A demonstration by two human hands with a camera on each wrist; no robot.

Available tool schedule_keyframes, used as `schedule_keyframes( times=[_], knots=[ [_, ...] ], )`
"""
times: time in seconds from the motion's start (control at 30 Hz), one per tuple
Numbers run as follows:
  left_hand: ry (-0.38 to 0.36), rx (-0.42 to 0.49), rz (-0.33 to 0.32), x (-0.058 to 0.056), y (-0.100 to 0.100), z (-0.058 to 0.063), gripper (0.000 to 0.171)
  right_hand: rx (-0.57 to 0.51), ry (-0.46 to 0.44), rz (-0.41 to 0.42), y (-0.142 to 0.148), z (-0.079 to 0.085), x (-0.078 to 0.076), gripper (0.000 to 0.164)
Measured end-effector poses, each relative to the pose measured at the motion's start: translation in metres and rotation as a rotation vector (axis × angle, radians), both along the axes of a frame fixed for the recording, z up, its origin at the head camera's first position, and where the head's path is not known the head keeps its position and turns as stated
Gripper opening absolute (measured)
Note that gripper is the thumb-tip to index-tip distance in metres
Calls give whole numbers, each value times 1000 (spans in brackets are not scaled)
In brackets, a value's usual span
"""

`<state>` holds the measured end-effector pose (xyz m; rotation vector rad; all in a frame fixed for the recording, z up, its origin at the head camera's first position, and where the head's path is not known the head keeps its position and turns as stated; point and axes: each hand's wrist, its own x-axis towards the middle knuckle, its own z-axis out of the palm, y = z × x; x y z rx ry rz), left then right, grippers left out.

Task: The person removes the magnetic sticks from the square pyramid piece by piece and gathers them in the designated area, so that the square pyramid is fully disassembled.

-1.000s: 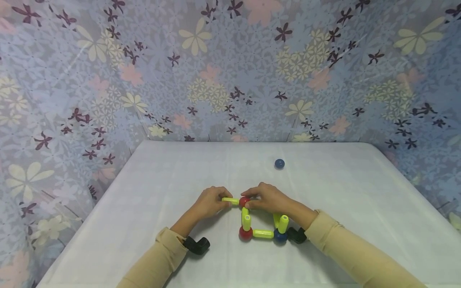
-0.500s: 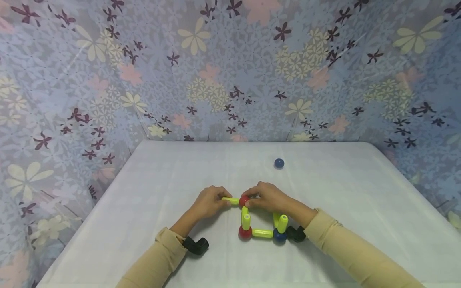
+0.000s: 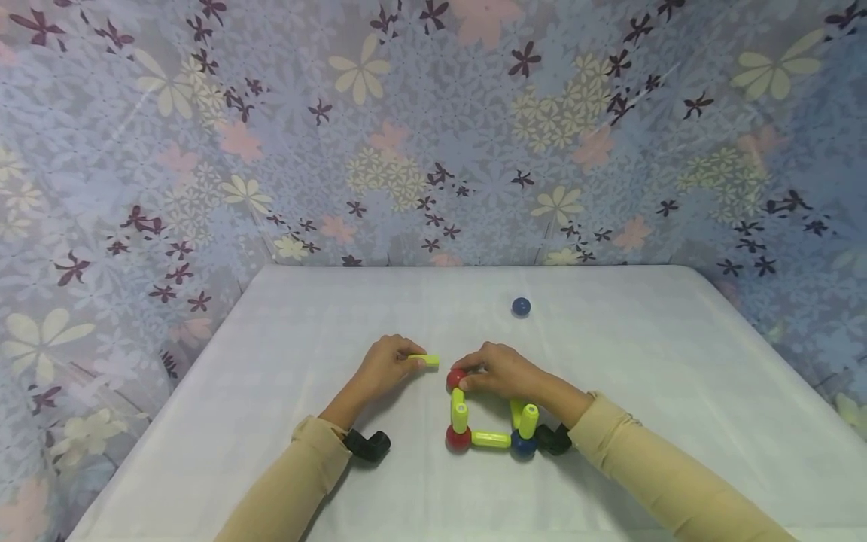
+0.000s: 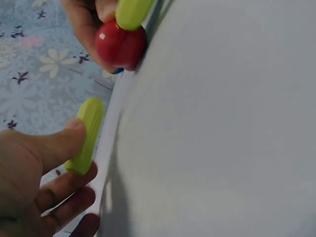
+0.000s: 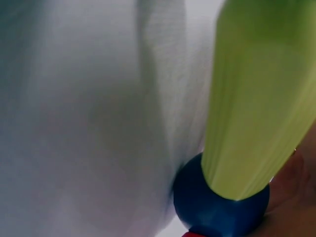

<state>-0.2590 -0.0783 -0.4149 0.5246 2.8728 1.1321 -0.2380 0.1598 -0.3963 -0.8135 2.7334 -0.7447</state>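
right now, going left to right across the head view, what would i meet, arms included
Left sleeve → left hand → yellow-green stick pinched in it → far red ball → right hand holding that ball → right sleeve

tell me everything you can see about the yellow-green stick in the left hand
The short, bright yellow-green stick looks like smooth plastic, with fine ridges along its length and a rounded end. The left hand pinches it, partly covering it in the head view, where its free end points toward the shiny red ball with a visible gap between them. It looks whole and is attached to no ball that can be seen. Whether it touches the white tabletop is hard to tell.
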Motion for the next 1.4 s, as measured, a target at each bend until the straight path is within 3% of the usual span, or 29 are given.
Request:
schedule_keyframes(
  times=[0.2, 0.43, 0.63, 0.87, 1.0, 1.13, 1.3, 1.4],
  knots=[
    [56, -91, 80, -30, 19, -3, 21, 5, 3, 1, -2, 0, 1, 32],
    [79, -221, 128, -62, 38, -3, 22, -11, 2, 13, -4, -1, 1, 32],
    [102, -256, 168, -76, 43, -2, 21, -13, -16, 9, -6, 0, 0, 32],
    [108, -279, 164, -79, 45, 1, 23, 2, -9, 2, -5, -1, -1, 32],
    [115, -239, 182, -76, 44, 4, 27, 0, 2, 14, -4, 0, 0, 33],
    [131, -63, 189, -62, 42, 10, 28, -2, 1, 16, -4, 0, 1, 33],
    [123, 183, 65, -22, 36, 22, 28, -4, 2, 17, -2, 0, -1, 32],
    [81, 256, -33, 7, 32, 27, 29, 0, 0, 10, -1, -1, -1, 32]
  ],
)
